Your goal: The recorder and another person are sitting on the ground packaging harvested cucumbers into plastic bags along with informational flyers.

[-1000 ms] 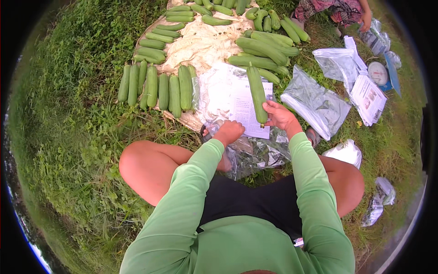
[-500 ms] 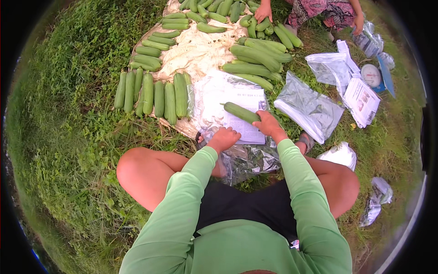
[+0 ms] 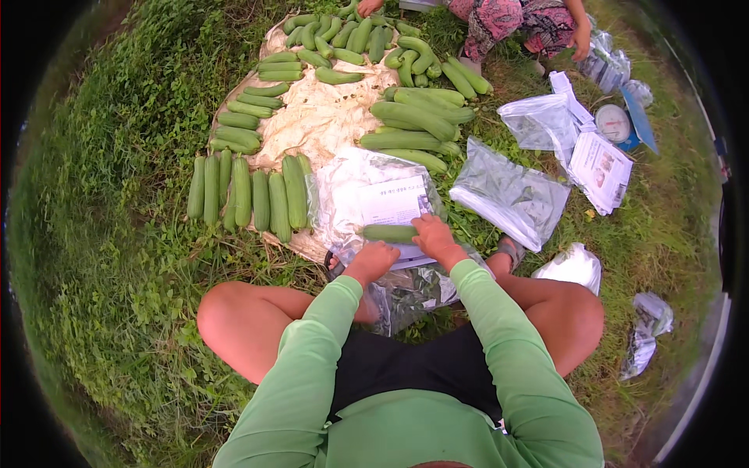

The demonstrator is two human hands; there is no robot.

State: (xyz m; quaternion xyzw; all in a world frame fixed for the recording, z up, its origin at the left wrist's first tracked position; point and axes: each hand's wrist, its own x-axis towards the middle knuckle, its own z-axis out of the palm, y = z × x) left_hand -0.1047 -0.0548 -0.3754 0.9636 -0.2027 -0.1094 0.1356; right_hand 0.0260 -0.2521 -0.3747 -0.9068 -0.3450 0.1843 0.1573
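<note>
My right hand (image 3: 437, 238) is closed round the right end of a long green gourd (image 3: 388, 233), which lies level over printed sheets. The white sheet (image 3: 390, 200) with photos and text rests on clear plastic bags (image 3: 341, 183) between my feet. Just nearer to me than the gourd's left end, my left hand (image 3: 373, 264) has its fingers curled in; whatever they pinch is hidden under them. More clear plastic (image 3: 406, 295) lies crumpled below both hands, by my shins.
Rows of green gourds (image 3: 257, 191) lie along the edges of a pale cloth (image 3: 331, 109). To the right are clear bags (image 3: 511, 187), printed sheets (image 3: 599, 171), a round dial scale (image 3: 613, 123) and a white bag (image 3: 573, 267). Another person (image 3: 515, 23) crouches at the far side.
My right hand has brought the gourd nearer to me and turned it from slanting to level. My left hand has also come nearer. The other person's hand has shifted to the far left.
</note>
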